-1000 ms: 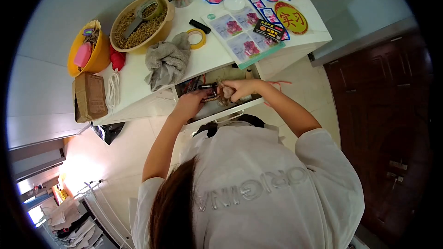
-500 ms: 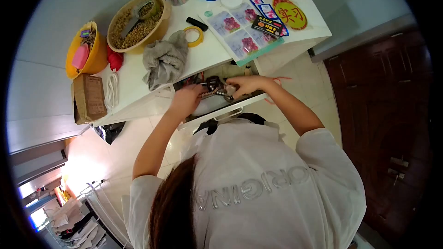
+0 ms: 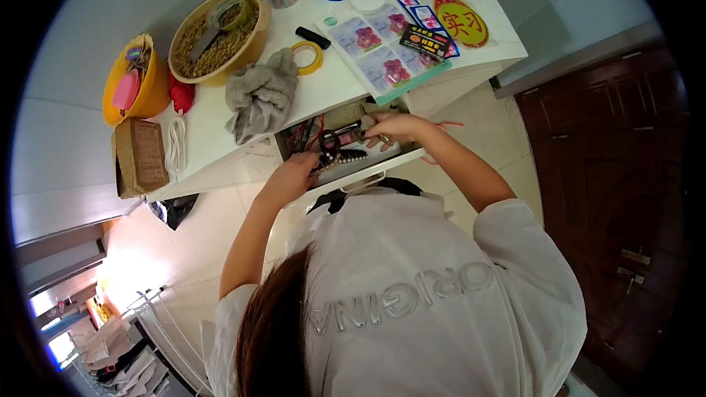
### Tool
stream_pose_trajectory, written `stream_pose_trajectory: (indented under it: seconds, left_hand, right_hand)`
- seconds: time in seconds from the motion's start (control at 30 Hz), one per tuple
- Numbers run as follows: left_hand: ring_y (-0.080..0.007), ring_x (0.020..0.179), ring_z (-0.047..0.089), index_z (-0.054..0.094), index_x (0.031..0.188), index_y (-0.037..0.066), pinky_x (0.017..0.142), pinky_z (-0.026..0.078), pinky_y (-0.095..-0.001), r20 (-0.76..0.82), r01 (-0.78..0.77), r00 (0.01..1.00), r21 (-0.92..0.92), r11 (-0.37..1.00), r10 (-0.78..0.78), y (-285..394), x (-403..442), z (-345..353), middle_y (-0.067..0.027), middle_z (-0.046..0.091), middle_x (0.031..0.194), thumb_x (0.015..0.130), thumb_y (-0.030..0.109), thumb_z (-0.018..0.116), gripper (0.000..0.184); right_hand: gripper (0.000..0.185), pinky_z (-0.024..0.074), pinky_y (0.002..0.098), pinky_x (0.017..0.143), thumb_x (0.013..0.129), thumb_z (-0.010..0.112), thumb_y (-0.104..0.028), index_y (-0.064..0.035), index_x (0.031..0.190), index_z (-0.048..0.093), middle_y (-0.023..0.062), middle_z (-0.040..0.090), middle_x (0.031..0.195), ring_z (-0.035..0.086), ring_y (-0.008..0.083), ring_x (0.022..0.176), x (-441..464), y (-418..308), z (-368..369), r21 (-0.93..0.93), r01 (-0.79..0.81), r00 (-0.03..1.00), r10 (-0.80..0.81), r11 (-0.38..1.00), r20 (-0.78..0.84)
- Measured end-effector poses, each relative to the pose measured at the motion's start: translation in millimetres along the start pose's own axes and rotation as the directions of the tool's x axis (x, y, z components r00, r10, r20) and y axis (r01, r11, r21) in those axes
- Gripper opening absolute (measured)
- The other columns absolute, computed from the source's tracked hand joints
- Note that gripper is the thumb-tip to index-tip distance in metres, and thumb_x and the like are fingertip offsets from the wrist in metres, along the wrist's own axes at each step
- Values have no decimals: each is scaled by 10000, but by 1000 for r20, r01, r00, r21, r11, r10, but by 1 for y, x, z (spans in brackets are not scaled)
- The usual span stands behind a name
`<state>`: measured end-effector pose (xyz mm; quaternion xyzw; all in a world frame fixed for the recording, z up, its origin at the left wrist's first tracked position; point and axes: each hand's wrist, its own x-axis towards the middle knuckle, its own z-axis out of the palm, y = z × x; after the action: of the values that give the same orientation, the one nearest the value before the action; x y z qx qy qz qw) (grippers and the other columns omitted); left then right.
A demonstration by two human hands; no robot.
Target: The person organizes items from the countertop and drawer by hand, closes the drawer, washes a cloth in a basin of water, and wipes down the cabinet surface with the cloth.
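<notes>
Drawer [image 3: 408,157] w/ clutter [image 3: 348,137], L hand [image 3: 289,178] at beaded strip [image 3: 350,155], R hand [image 3: 397,126] apart, grips unclear, basin [image 3: 250,54] w/ granules [image 3: 222,54]

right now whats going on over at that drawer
Someone in a white shirt has both hands at an open drawer. The left hand touches a dark beaded item; the right hand is at a small pale object, its grip unclear. A grey towel and a yellow tape roll lie on the white cabinet top.

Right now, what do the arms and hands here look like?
They're a person's: loose white sleeves ending near the elbows, forearms bare. The left hand and right hand wear no gloves, and no cables or markings show.
</notes>
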<state>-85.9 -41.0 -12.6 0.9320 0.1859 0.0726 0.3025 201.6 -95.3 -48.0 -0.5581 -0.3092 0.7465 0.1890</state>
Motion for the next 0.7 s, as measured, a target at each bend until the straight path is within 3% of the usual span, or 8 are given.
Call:
stream_pose_trajectory:
  seconds: [0.13, 0.17, 0.2, 0.27, 0.33, 0.4, 0.53, 0.7]
  left_hand:
    - [-358, 822, 573, 538, 917, 39, 698, 455, -444, 318, 100, 941, 61, 993, -114, -8, 10, -2, -173, 591, 856, 766, 180, 597, 215]
    - [-355, 819, 575, 555, 902, 41, 696, 455, -444, 389, 129, 911, 53, 990, -139, -7, 16, -2, -170, 596, 849, 778, 207, 588, 210]
    - [-352, 817, 576, 573, 887, 44, 693, 456, -443, 458, 155, 874, 46, 987, -159, -6, 19, -2, -168, 602, 842, 790, 233, 579, 213]
    - [-346, 829, 568, 593, 892, 42, 701, 452, -433, 434, 180, 879, 76, 981, -195, -11, 18, 1, -170, 593, 856, 790, 256, 587, 237]
    - [-340, 841, 559, 613, 896, 41, 710, 448, -423, 418, 193, 882, 105, 976, -219, -14, 21, 1, -172, 585, 869, 789, 278, 595, 261]
    - [-339, 823, 554, 619, 862, 36, 708, 450, -417, 312, 152, 934, 93, 984, -174, -8, 20, -4, -165, 567, 863, 769, 269, 621, 251]
    - [-308, 848, 560, 600, 757, 48, 681, 463, -409, 68, 47, 996, 61, 997, -51, -12, 15, 0, -127, 533, 885, 718, 310, 666, 274]
    - [-308, 816, 561, 568, 713, 21, 676, 462, -402, 148, 141, 978, 47, 989, -146, -9, 20, -5, -123, 545, 836, 684, 331, 687, 334]
  right_hand:
    - [636, 462, 396, 808, 732, 663, -222, -58, 1279, 384, 130, 520, 1161, 549, 276, 1000, 0, 8, 2, -358, 198, 969, -237, 913, -67]
    - [628, 449, 393, 832, 697, 668, -186, -34, 1250, 412, 156, 528, 1173, 548, 303, 997, 1, 9, -3, -710, 338, 885, -466, 618, 16]
    - [620, 444, 371, 836, 697, 666, -178, -36, 1248, 419, 158, 539, 1143, 550, 297, 975, -6, 4, -2, -759, 306, 893, -449, 574, 21]
    - [604, 433, 327, 843, 698, 662, -161, -40, 1245, 435, 160, 559, 1083, 554, 285, 932, -30, -8, 6, -845, 231, 911, -413, 482, 13]
    - [518, 436, 355, 830, 702, 656, -178, -36, 1176, 503, 181, 572, 1045, 555, 300, 936, -38, -9, 8, -867, 184, 933, -360, 463, 6]
    - [469, 436, 364, 822, 709, 652, -184, -27, 1135, 536, 183, 570, 1047, 556, 299, 943, -41, -13, 10, -889, 98, 979, -204, 448, 6]
    - [414, 442, 376, 801, 694, 639, -194, -7, 1057, 570, 174, 565, 1026, 555, 310, 939, -31, -4, 1, -909, 138, 976, -211, 392, 57]
    - [429, 445, 376, 804, 665, 631, -227, -2, 1026, 575, 180, 554, 1016, 548, 326, 944, -36, -8, 15, -966, 77, 957, -290, 248, 2]
